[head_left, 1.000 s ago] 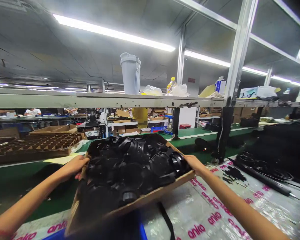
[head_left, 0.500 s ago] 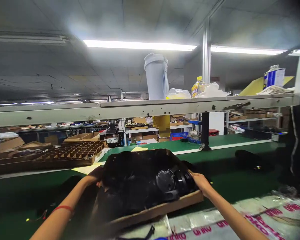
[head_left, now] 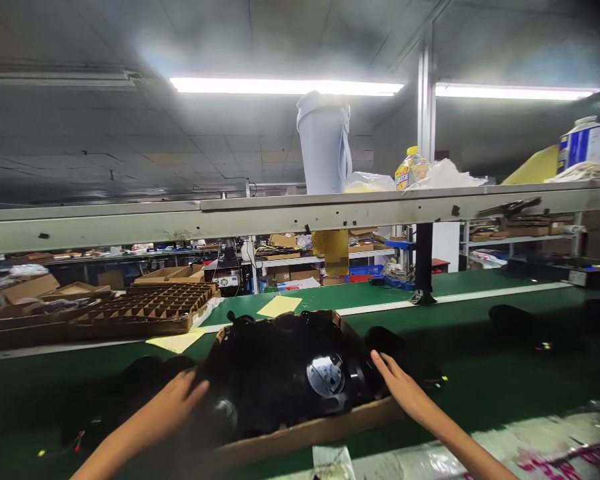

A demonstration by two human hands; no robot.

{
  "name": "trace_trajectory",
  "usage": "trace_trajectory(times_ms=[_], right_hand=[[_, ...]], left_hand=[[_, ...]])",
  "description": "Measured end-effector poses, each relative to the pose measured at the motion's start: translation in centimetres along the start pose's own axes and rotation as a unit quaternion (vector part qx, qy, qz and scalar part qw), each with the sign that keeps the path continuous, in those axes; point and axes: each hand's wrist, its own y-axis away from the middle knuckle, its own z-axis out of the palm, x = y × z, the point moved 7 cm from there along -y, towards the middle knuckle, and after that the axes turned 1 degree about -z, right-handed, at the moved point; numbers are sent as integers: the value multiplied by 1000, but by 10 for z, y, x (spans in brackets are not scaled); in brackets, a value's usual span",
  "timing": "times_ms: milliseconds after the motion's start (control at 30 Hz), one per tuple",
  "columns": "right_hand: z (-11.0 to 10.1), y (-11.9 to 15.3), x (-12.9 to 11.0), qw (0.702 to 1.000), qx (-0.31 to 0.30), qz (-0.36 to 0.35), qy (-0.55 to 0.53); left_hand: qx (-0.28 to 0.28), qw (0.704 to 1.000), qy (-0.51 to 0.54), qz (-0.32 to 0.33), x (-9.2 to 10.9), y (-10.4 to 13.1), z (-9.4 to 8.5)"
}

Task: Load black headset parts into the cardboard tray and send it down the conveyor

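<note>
A shallow cardboard box (head_left: 315, 432) filled with glossy black plastic parts (head_left: 275, 373) rests on the green work surface, in the middle of the view. One of the parts has a round, shiny disc (head_left: 326, 375). My left hand (head_left: 173, 403) is beside the box's left side, fingers stretched and apart. At the right side is my right hand (head_left: 400, 385), its fingers extended along the box and gripping nothing. Whether either hand still touches the cardboard is hard to see. Dark parts with small coloured connectors lie on the surface to both sides, partly lost in shadow.
A divided cardboard tray (head_left: 150, 307) stands at the back left, near yellow sheets (head_left: 280, 306). Overhead, a metal shelf rail (head_left: 260, 213) carries a tumbler (head_left: 324, 143), a bottle (head_left: 410, 169) and a can (head_left: 585, 145). Printed plastic wrap (head_left: 480, 443) covers the front edge.
The box has come down a little onto the green surface. Both hands have loosened from its sides, and the left has drawn slightly outward. The view has shifted a little.
</note>
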Motion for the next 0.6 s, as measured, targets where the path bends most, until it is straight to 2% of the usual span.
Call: trace_trajectory(times_ms=[100,167,233,300,400,500,600], right_hand=[[12,22,-2,995,-54,-82,-6],[18,28,-4,991,-73,-113,1],[22,27,-8,990,-69,-119,16],[24,23,-17,991,-57,-116,37],[27,23,-41,990,-35,-114,74],[25,33,-70,989,-12,-92,114],[2,49,-102,985,13,-91,145]], left_hand=[[-21,999,-29,16,8,41,25],[-9,998,-57,27,9,56,42],[3,996,-82,32,5,59,53],[4,994,-99,38,-1,52,58],[3,992,-122,32,-8,34,55],[14,990,-141,7,-5,23,46],[31,991,-128,15,10,31,25]])
